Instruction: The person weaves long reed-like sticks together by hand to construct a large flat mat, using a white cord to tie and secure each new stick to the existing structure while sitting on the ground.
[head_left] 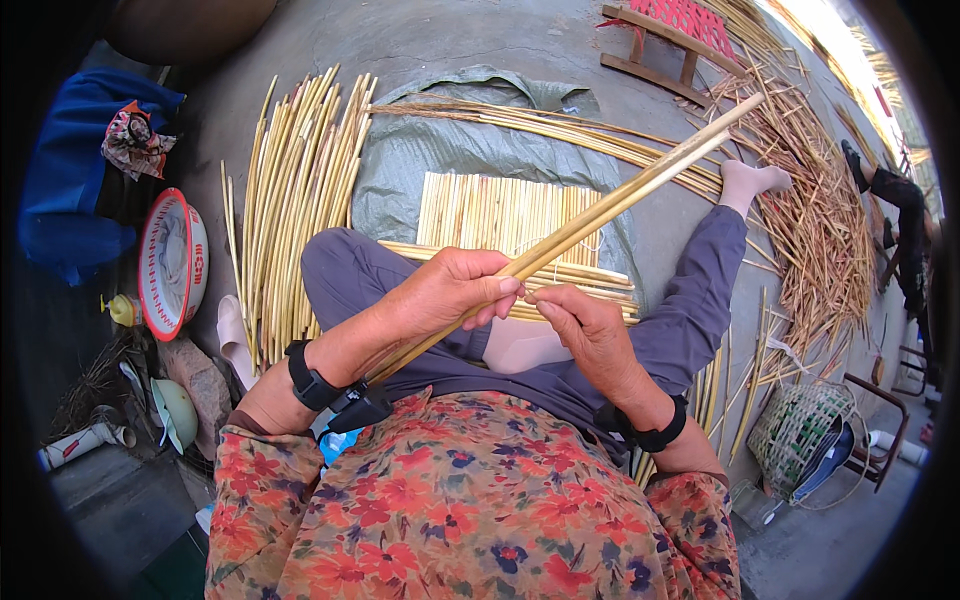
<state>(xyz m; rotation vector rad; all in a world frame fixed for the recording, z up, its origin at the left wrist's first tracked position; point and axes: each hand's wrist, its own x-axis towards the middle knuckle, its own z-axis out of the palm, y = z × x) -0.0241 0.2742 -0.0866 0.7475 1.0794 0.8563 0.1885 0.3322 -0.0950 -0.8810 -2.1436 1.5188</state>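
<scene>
My left hand (455,290) is closed around long pale yellow plant stalks (645,190), which slant from my lap up to the far right. Close beside it, my right hand (590,325) pinches with thumb and forefinger at the stalks' near side; what lies between those fingertips is too small to make out. Beyond my hands, a flat panel of short stalks laid side by side (480,208) rests on a grey-green plastic sheet (390,170). A thin cord shows near its right edge. More stalks lie crosswise in front of the panel, partly hidden by my hands.
Long stalks (300,200) lie spread at the left, next to a red-rimmed enamel basin (170,265) and blue cloth (75,150). Dry husks (820,240) are heaped at the right, near a woven basket (800,430). A wooden stool (665,45) lies at the far right.
</scene>
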